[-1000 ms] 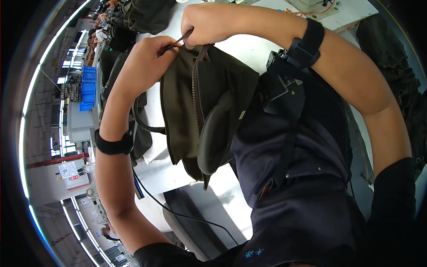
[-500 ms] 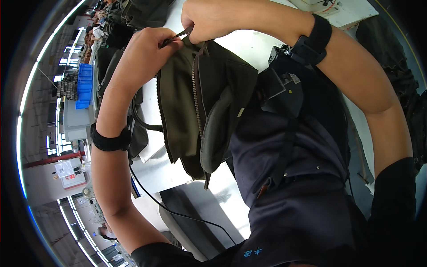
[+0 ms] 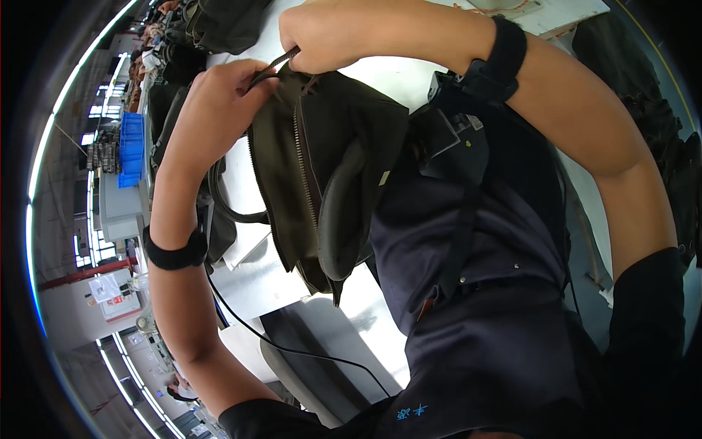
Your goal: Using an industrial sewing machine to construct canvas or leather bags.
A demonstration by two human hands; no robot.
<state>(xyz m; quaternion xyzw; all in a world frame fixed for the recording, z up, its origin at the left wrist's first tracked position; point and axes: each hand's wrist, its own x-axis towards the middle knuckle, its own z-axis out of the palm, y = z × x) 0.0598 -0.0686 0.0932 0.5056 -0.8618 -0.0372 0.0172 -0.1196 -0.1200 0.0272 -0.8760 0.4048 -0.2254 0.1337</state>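
Note:
A dark olive fabric bag [image 3: 281, 175] hangs over the white table in front of me, its long zipper opening running down the middle with the teeth apart. A curved handle sticks out on each side of it. My left hand [image 3: 219, 106] pinches the zipper tape [image 3: 267, 72] at the bag's upper end between thumb and fingers. Close beside it, my right hand [image 3: 322, 36] is closed on the same end of the tape; its fingertips are partly hidden behind the hand.
The white table [image 3: 285, 285] lies under the bag. Dark bags [image 3: 227, 25] are heaped at the far left, near a blue bin [image 3: 131, 146]. A black cable [image 3: 292, 350] crosses below. More dark fabric [image 3: 621, 80] lies at the right.
Both hands and the bag have shifted slightly left in view. My left hand sits a little lower, and more tape shows between the two hands. Both grips remain.

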